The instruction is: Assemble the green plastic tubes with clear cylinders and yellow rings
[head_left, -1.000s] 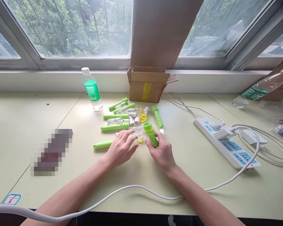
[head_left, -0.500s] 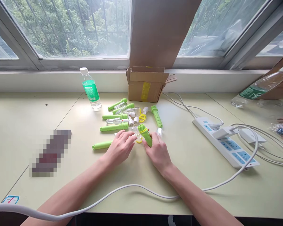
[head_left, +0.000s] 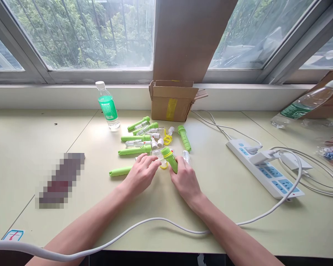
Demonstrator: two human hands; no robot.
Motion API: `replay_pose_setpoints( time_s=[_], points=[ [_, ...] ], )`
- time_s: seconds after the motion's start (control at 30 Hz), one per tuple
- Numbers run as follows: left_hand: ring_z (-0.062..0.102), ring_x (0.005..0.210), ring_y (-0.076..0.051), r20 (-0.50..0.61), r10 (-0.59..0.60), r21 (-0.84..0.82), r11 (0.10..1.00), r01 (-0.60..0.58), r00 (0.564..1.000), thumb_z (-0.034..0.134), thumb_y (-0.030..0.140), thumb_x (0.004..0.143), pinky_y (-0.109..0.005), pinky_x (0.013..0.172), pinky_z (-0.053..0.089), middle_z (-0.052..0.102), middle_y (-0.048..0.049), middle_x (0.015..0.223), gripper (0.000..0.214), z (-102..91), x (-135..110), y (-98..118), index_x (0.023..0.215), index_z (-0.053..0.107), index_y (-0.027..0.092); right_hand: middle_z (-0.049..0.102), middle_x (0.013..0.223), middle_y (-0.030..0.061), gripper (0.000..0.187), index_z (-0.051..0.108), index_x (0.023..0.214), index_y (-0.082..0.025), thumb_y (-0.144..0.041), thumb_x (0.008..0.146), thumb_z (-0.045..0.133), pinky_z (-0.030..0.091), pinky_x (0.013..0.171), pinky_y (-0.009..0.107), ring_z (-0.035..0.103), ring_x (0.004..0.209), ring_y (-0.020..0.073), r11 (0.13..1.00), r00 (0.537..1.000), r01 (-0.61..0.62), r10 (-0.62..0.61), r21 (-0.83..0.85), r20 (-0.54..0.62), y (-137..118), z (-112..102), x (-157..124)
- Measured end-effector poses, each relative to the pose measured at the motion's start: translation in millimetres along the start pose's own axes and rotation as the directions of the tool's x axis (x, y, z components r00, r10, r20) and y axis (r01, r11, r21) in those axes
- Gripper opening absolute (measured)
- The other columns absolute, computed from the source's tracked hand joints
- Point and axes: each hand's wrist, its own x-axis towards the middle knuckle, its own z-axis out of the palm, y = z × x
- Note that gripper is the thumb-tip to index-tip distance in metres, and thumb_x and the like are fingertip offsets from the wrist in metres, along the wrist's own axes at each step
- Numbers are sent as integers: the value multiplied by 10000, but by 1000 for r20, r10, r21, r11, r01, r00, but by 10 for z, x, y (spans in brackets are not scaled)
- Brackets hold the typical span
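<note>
My right hand (head_left: 186, 181) is closed around a green plastic handle (head_left: 170, 161) with a threaded neck. A yellow ring sits around that neck, and the threaded end tilts up and left. My left hand (head_left: 143, 173) rests low among the loose parts, fingers stretched out toward the handle; its fingertips partly cover what lies beneath. Near it lie green handles (head_left: 134, 150), clear ribbed tubes (head_left: 134, 143), small white caps (head_left: 160, 142) and yellow rings (head_left: 168, 139). Beyond my right hand are another green handle (head_left: 184, 138) and a clear ribbed piece (head_left: 186, 157).
An open cardboard box (head_left: 172, 103) and a water bottle (head_left: 108, 109) stand toward the window. A power strip (head_left: 262, 168) with plugs and cables lies right. A white cable (head_left: 150, 220) crosses in front, by my forearms. Another bottle (head_left: 305, 105) leans far right.
The green handle in my right hand has shifted very slightly left. My left hand stays nearly in place, and the whole view has moved a little.
</note>
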Motion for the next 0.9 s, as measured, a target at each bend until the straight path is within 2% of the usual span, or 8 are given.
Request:
replay_pose_setpoints(
  time_s=[0.27, 0.4, 0.47, 0.53, 0.63, 0.7, 0.8, 0.9],
  points=[
    [613, 967, -203, -12, 7, -1, 1000, -7, 1000, 423, 98, 883, -439, 929, 458, 623, -104, 1076, 224, 10, 0, 0, 1056, 533, 189, 618, 746, 70, 110, 461, 894, -209, -258, 842, 544, 333, 425, 302, 572, 517, 212, 991, 1000, 13, -16, -135, -20, -54, 76, 24],
    [610, 963, -200, -6, 11, 10, 1000, -11, 1000, 433, 97, 879, -437, 944, 449, 621, -106, 1068, 204, 8, 1, 6, 1037, 532, 178, 629, 801, 71, 125, 464, 913, -200, -207, 818, 544, 338, 437, 288, 583, 555, 206, 988, 1000, -28, 28, -149, -5, -41, 71, 24],
    [606, 966, -200, -6, 9, 9, 1000, -9, 1000, 439, 103, 880, -431, 939, 451, 618, -104, 1071, 199, 6, 1, 7, 1040, 529, 179, 624, 830, 74, 122, 466, 920, -194, -200, 814, 527, 365, 460, 283, 594, 602, 209, 993, 999, -31, 26, -116, -42, -18, 40, 24],
    [604, 969, -200, -11, 8, 5, 1000, -8, 1000, 448, 114, 881, -429, 934, 453, 617, -102, 1073, 200, 4, 1, 8, 1055, 522, 180, 621, 856, 77, 123, 469, 939, -195, -205, 820, 500, 406, 499, 286, 608, 666, 217, 999, 990, -9, 2, -47, -140, 8, -13, 25],
    [604, 979, -205, -31, 2, -16, 1000, -2, 1000, 478, 160, 883, -431, 938, 451, 622, -97, 1068, 215, -5, 6, 20, 1095, 504, 185, 636, 951, 96, 146, 463, 965, -215, -199, 821, 484, 473, 594, 309, 628, 806, 231, 993, 945, 89, -58, 82, -321, 27, -109, 17],
    [603, 991, -215, -64, -14, -40, 999, 12, 998, 521, 226, 876, -432, 939, 449, 624, -99, 1076, 256, -16, 11, 38, 1126, 487, 184, 648, 971, 94, 144, 460, 941, -231, -201, 810, 512, 494, 632, 319, 635, 814, 224, 975, 922, 167, -102, 144, -374, 16, -160, -3],
    [606, 1005, -232, -142, -49, -75, 996, 39, 989, 576, 305, 849, -431, 948, 441, 636, -108, 1079, 352, -40, 17, 75, 1158, 469, 174, 668, 909, 83, 117, 461, 894, -241, -226, 810, 541, 501, 601, 313, 640, 724, 201, 944, 929, 230, -139, 238, -344, -38, -193, -47],
    [632, 979, -214, -172, -34, -90, 996, 19, 984, 548, 256, 862, -432, 985, 411, 667, -83, 1044, 316, -68, 17, 115, 1162, 476, 189, 682, 932, 88, 96, 472, 894, -245, -216, 822, 527, 517, 629, 319, 657, 758, 197, 900, 945, 287, -209, 329, -252, -105, -197, -79]
  ],
)
